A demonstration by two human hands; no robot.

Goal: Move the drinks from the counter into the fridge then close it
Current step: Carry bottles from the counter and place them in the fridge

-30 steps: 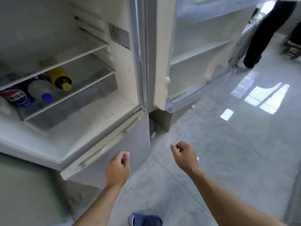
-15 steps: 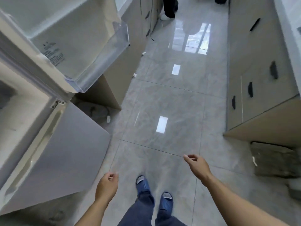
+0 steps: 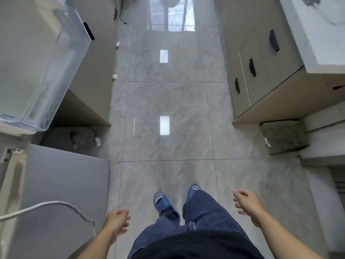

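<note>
**Two empty hands, no drinks in sight**

Two bare hands are hanging low in front of the person, and neither is holding anything. The left hand (image 3: 117, 220) is curling loosely, its fingers (image 3: 124, 214) bent inward but not clamped on any object. The right hand (image 3: 247, 203) is reaching out to the side with its fingers (image 3: 239, 194) spread slightly apart. Two blue shoes (image 3: 161, 201) are pointing forward on the glossy grey floor (image 3: 168, 101), under dark jeans (image 3: 197, 215).

One fridge (image 3: 56, 184) is standing at the person's left with its upper door (image 3: 31, 58) swinging open; one clear door bin (image 3: 61, 71) is showing along it, with nothing visible inside. One white cable (image 3: 46, 204) is looping across the fridge's grey lower front. One counter (image 3: 315, 34) is running along the right, white-topped, above beige cabinets carrying three dark handles (image 3: 252, 67). No drink is showing on the visible part of the counter. One rough grey block (image 3: 281, 136) is sitting on the floor beneath the cabinet edge. Small white scraps (image 3: 114, 76) are lying along the left cabinet base. The aisle between fridge and counter is lying open.
</note>
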